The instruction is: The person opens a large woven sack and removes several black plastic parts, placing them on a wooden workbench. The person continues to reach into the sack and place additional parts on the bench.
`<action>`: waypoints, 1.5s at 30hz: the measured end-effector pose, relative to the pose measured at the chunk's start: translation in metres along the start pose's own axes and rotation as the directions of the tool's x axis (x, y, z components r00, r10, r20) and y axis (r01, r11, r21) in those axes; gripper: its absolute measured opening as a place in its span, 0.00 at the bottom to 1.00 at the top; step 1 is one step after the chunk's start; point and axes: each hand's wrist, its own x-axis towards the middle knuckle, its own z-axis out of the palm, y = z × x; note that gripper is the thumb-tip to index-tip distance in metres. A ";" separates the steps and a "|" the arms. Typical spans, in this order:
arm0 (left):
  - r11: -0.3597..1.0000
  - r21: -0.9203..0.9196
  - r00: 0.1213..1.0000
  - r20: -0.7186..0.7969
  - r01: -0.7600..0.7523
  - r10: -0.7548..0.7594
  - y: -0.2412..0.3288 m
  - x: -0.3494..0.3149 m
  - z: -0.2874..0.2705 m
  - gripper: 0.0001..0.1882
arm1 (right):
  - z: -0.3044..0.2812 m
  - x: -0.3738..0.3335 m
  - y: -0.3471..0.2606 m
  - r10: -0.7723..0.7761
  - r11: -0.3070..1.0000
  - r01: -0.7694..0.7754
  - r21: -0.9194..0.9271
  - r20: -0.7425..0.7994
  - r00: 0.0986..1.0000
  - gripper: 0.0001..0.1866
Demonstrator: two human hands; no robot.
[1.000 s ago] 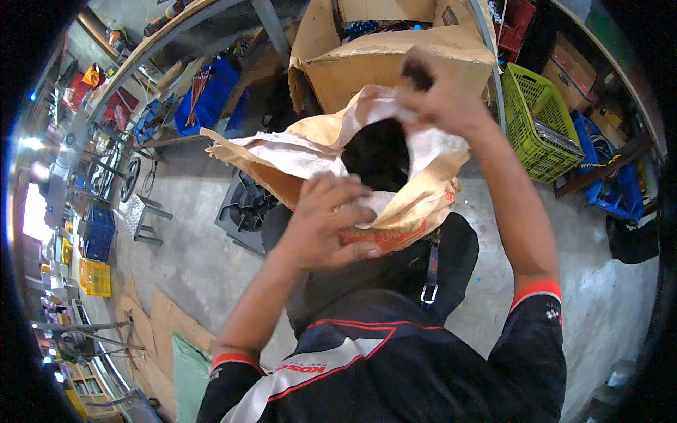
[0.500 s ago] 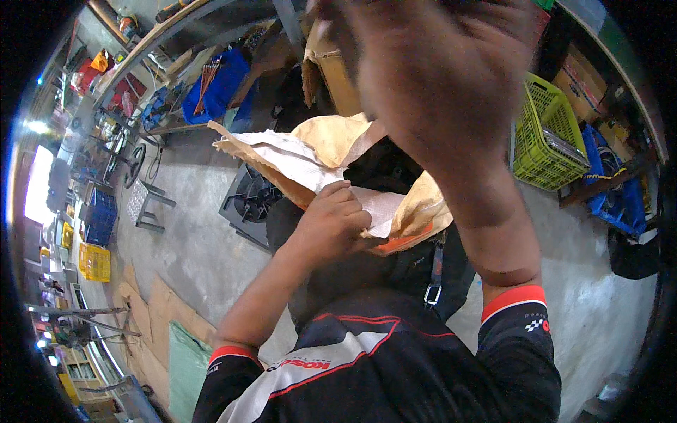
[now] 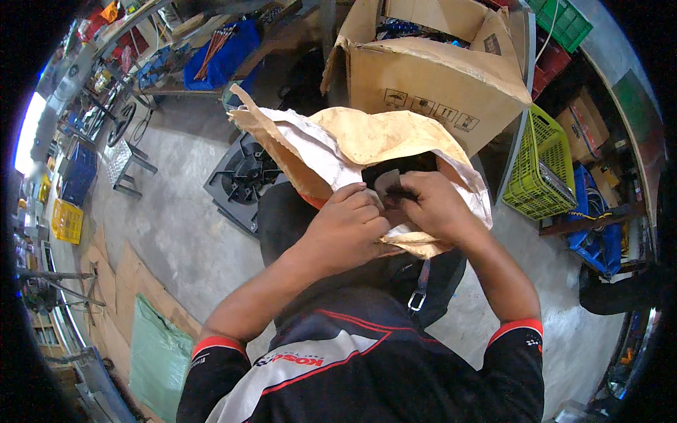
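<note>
A large paper sack (image 3: 395,134), tan outside with a white inner lining, stands with its mouth wide open in front of my lap. My left hand (image 3: 349,222) is closed on the near left edge of the sack, gripping the folded lining. Inside the mouth, my right hand (image 3: 437,204) is closed, thumb and fingers together on a small greyish flat piece (image 3: 386,185) whose kind I cannot make out. The sack's dark inside hides its other contents.
Behind the sack stands an open cardboard box (image 3: 437,77) with dark items in it. A yellow-green crate (image 3: 539,169) is at the right. On the left are a black slatted metal stand (image 3: 243,173), a small metal stool (image 3: 127,166) and flattened cardboard (image 3: 113,282) on the floor.
My right hand has come down from high in front, over the box, into the sack's mouth. The left hand keeps its grip on the sack. The cardboard box behind is now uncovered.
</note>
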 end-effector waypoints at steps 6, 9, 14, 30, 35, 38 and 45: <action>0.997 0.073 0.996 0.086 -0.009 0.002 0.008 0.012 -0.013 0.16 | -0.022 0.026 -0.022 0.026 0.996 -0.029 -0.079 -0.037 0.999 0.10; 0.997 0.080 0.998 0.055 -0.022 0.017 0.007 0.011 -0.009 0.15 | -0.011 0.034 -0.013 -0.008 1.000 0.010 0.018 -0.077 0.997 0.09; 0.994 0.107 0.999 0.031 -0.028 0.025 0.009 0.012 -0.010 0.15 | -0.024 0.035 -0.037 0.076 0.997 -0.076 0.008 -0.047 0.996 0.09; 0.991 0.112 0.996 0.054 0.071 -0.077 0.028 0.006 -0.016 0.15 | 0.001 0.035 -0.032 -0.012 0.999 0.020 0.045 -0.176 0.984 0.10; 0.978 0.129 0.973 0.139 0.165 -0.182 0.031 0.001 -0.015 0.19 | 0.015 0.041 -0.022 -0.045 0.999 0.046 0.011 -0.101 0.994 0.12; 0.984 0.097 0.980 0.117 0.148 -0.159 0.034 0.005 -0.022 0.19 | 0.008 0.046 -0.034 -0.062 0.998 0.066 0.017 -0.187 0.981 0.13; 0.986 0.061 0.986 0.052 0.156 -0.159 0.037 -0.005 -0.019 0.16 | 0.010 0.041 -0.030 -0.011 0.997 0.020 0.069 -0.138 0.990 0.12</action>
